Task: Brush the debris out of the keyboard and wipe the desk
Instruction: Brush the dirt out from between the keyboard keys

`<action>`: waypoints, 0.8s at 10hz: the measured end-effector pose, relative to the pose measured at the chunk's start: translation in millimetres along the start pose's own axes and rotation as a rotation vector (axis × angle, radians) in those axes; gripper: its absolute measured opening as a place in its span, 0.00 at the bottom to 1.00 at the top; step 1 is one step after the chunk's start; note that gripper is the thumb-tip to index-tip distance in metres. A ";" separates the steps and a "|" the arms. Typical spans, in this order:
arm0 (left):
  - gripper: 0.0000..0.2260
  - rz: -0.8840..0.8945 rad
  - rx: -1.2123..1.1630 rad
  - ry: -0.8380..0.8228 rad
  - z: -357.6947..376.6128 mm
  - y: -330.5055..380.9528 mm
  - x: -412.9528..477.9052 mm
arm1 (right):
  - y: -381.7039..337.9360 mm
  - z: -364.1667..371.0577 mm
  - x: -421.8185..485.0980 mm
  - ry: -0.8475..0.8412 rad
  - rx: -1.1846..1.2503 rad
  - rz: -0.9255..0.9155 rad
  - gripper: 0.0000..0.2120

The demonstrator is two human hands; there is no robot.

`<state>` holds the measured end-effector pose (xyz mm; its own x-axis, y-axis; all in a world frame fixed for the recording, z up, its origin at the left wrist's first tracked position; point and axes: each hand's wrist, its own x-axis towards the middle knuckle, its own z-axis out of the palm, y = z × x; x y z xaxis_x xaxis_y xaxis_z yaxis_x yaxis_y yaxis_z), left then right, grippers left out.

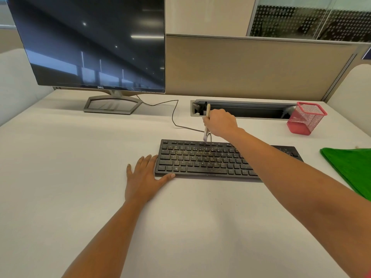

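Note:
A black keyboard [202, 160] lies on the white desk [80, 161], its middle keys speckled with yellowish debris. My right hand [219, 123] grips a small brush [207, 123] with a pale wooden handle, held nearly upright, its bristles just above the keyboard's far edge. My left hand [145, 176] rests flat on the desk with straight fingers, its thumb and fingertips touching the keyboard's left end. My right forearm crosses over the keyboard's right half and hides part of it. A folded green cloth [351, 169] lies at the right edge of the desk.
A dark Dell monitor [92, 43] stands at the back left, and a black cable [174, 115] runs from it toward the keyboard. Behind the keyboard is an open cable tray slot [251, 110]. A red mesh pen holder [305, 118] stands at the back right. A beige partition closes the back.

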<state>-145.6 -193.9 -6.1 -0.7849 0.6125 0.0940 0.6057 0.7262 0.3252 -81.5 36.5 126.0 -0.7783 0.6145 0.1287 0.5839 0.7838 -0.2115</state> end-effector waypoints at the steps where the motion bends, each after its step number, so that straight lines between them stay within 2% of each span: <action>1: 0.48 0.000 0.000 0.000 -0.1 -0.1 -0.2 | -1.8 4.3 1.2 -0.062 0.151 -0.002 0.20; 2: 0.48 0.002 -0.009 0.004 -0.6 0.3 -0.7 | -1.8 5.1 -2.0 -0.129 0.135 -0.016 0.18; 3: 0.48 0.002 -0.004 0.004 -0.7 0.7 -0.7 | -2.8 2.6 -3.5 -0.149 -0.004 -0.033 0.13; 4: 0.48 -0.004 -0.005 -0.003 -1.0 1.5 -0.2 | -3.4 -0.2 -1.7 -0.104 -0.033 -0.027 0.11; 5: 0.48 -0.005 -0.008 -0.002 -1.7 2.2 -0.9 | -2.9 1.3 0.7 -0.106 0.092 -0.051 0.18; 6: 0.48 -0.008 -0.002 -0.008 -2.0 2.8 -1.7 | -1.9 3.9 -0.2 -0.208 0.174 -0.108 0.21; 8: 0.48 -0.008 -0.013 0.001 -1.2 1.6 -2.1 | 2.0 -2.0 -2.4 -0.176 -0.102 -0.181 0.13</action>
<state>-143.1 -194.4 -4.6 -0.7898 0.6064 0.0919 0.5976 0.7270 0.3383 -77.9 36.8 127.2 -0.8951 0.4456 -0.0167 0.4449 0.8900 -0.1003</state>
